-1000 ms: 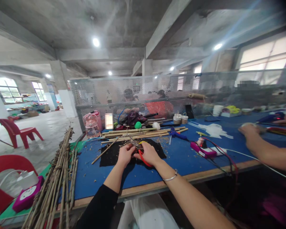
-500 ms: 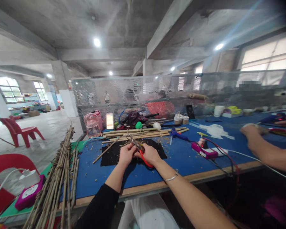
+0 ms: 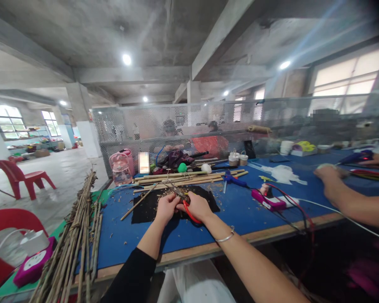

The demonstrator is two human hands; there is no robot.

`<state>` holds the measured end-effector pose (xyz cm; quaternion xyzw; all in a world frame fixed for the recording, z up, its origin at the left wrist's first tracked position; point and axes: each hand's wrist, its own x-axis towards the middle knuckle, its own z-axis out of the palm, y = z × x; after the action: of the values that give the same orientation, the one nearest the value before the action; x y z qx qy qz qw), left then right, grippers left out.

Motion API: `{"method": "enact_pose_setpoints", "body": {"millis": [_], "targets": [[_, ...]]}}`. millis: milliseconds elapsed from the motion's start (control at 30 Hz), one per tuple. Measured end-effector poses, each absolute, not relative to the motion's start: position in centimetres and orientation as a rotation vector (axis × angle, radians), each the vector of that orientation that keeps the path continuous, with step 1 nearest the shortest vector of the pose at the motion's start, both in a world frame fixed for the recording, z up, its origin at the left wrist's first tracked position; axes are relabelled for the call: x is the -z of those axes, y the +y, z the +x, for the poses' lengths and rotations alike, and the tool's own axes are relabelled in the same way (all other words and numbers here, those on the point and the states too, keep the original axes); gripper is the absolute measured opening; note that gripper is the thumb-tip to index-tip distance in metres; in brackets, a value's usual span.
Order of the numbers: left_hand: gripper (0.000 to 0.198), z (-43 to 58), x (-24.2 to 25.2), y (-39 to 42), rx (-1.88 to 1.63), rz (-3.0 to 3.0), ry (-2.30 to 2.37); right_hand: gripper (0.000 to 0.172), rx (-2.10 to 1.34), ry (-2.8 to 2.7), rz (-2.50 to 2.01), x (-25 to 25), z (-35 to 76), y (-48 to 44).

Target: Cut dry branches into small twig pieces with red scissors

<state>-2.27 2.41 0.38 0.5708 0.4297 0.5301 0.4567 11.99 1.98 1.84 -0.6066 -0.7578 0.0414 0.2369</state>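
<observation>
Over a black mat (image 3: 142, 209) strewn with plant scraps, my two hands work close together. My right hand (image 3: 198, 207) is wrapped round red-handled scissors (image 3: 189, 213), whose metal blades point up and left past my fingers. My left hand (image 3: 166, 208) is closed in a pinch beside the blades, fingertips nearly touching the right hand. Whatever lies between its fingers is too small and covered to make out. A thin stick (image 3: 139, 202) slants across the mat's left edge, just left of my left hand.
Long sticks (image 3: 189, 181) lie behind the mat. A blue glue gun (image 3: 235, 179) and purple power strip (image 3: 268, 201) are to the right. A bundle of dry stalks (image 3: 72, 235) leans over the left edge. At far right, a co-worker's hand (image 3: 330, 174) rests on the blue table (image 3: 240, 216).
The view has shifted slightly, moving the surroundings a little to the left. Both hands keep almost the same pose, with the scissors still in the right one.
</observation>
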Motion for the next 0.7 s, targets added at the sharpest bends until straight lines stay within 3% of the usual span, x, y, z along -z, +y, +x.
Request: {"method": "enact_pose_setpoints", "body": {"millis": [267,700], "targets": [[0.03,-2.54,-0.33,2.45,-1.267,1.361,1.096,0.049,-0.167,-2.081,-1.702,-1.39,12.34,2.5],[0.018,-1.92,-0.57,2.73,-1.274,1.142,1.046,0.051,-0.105,-2.103,-1.546,-1.36,12.16,2.36]]}}
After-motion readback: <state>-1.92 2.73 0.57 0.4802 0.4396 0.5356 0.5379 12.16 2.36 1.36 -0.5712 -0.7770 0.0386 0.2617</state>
